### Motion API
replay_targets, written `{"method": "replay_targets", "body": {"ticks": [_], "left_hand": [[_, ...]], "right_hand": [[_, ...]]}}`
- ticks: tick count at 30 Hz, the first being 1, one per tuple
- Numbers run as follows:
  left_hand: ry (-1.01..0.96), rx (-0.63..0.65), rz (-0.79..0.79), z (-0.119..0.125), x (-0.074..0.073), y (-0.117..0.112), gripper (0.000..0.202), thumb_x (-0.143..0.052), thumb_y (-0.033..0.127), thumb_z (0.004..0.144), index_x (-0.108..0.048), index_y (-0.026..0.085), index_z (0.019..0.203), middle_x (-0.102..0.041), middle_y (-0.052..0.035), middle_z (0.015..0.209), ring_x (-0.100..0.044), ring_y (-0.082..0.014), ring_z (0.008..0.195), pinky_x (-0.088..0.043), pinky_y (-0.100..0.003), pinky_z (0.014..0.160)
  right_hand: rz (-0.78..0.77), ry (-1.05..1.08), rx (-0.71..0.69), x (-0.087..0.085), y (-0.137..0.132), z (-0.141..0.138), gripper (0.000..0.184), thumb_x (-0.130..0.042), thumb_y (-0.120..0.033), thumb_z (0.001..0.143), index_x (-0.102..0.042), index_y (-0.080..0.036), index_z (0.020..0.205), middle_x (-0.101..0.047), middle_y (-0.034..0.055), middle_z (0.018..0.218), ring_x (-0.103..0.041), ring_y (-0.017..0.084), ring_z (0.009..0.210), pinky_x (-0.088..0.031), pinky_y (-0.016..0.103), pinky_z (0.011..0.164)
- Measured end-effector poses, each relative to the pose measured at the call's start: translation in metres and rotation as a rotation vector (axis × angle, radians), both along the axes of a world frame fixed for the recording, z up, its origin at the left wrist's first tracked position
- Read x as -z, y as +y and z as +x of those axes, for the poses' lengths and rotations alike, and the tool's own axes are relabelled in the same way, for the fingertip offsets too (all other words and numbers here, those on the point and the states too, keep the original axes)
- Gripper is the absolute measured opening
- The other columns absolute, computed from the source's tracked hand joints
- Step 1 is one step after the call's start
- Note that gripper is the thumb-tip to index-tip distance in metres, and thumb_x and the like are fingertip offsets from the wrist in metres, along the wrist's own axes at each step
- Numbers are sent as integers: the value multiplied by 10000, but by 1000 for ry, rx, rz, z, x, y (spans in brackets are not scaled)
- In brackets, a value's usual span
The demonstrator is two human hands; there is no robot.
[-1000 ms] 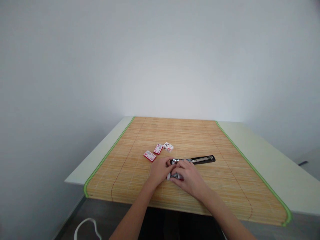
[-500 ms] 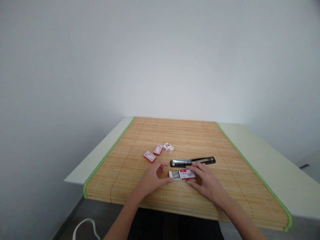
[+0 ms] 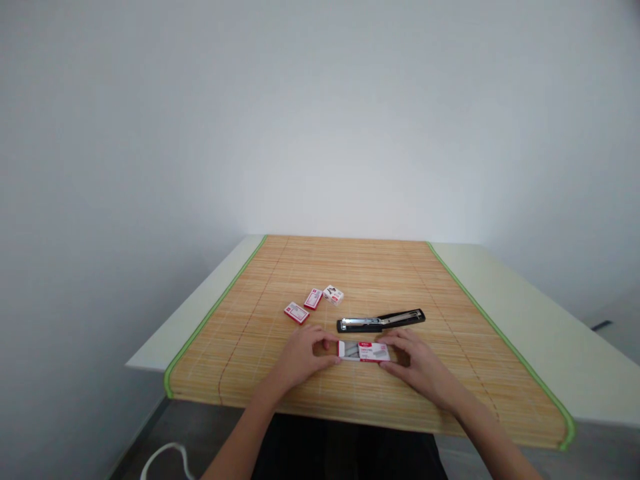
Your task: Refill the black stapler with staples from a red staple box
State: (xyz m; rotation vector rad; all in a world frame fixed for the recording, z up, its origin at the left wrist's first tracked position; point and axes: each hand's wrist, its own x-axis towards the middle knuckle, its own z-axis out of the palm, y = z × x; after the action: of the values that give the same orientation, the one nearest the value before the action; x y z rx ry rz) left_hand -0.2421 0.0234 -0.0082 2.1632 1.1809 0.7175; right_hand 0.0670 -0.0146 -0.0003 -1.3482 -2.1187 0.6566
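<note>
A red and white staple box (image 3: 374, 352) lies on the bamboo mat, its inner tray slid partly out to the left. Grey strips of staples (image 3: 351, 349) show in the tray. My left hand (image 3: 304, 353) grips the tray's left end between thumb and fingers. At the other end, the thumb and fingers of my right hand (image 3: 417, 360) pinch the printed sleeve. Just behind the box lies a black stapler (image 3: 381, 321), swung wide open so its metal magazine shows.
Two red and white boxes (image 3: 297, 313) and a white box (image 3: 333, 295) with a dark printed picture lie at the back left of the hands. Under everything is a green-edged bamboo mat (image 3: 350, 260) on a white table (image 3: 510, 293). A wall stands behind.
My left hand has closed onto the tray's end. My right hand has shifted from the top of the sleeve to its right end. The view has moved slightly.
</note>
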Motion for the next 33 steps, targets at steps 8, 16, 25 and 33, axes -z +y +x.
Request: {"method": "replay_targets", "body": {"ticks": [8, 16, 25, 33], "left_hand": [[3, 38, -12, 10, 0, 3, 304, -836, 452, 769, -791, 282, 1016, -719, -2, 878, -624, -215, 878, -401, -309, 810], [7, 39, -35, 11, 3, 6, 335, -843, 491, 745, -797, 268, 991, -725, -19, 873, -618, -236, 908, -419, -335, 841], [-150, -87, -116, 7, 13, 13, 468, -739, 491, 845, -708, 239, 1239, -659, -6, 852, -552, -163, 730, -415, -265, 653], [51, -126, 15, 28, 9, 31, 351, -714, 445, 874, -733, 265, 1173, -683, -19, 884, -598, -198, 815, -389, -289, 708]], "right_hand": [[11, 16, -20, -1, 4, -26, 239, -737, -306, 853, -740, -264, 1088, -677, 58, 1115, -618, 262, 1062, -497, 413, 953], [33, 3, -39, 0, 5, -33, 256, -751, -305, 853, -734, -279, 1107, -685, 49, 1105, -622, 258, 1054, -500, 413, 953], [298, 105, 330, -6, 4, 32, 440, -661, -487, 921, -621, -356, 1339, -664, 71, 1218, -612, 285, 1116, -480, 498, 1032], [-139, 539, 256, 19, 38, 88, 647, -769, -597, 799, -590, -319, 1355, -637, 91, 1384, -595, 307, 1273, -470, 512, 1104]]}}
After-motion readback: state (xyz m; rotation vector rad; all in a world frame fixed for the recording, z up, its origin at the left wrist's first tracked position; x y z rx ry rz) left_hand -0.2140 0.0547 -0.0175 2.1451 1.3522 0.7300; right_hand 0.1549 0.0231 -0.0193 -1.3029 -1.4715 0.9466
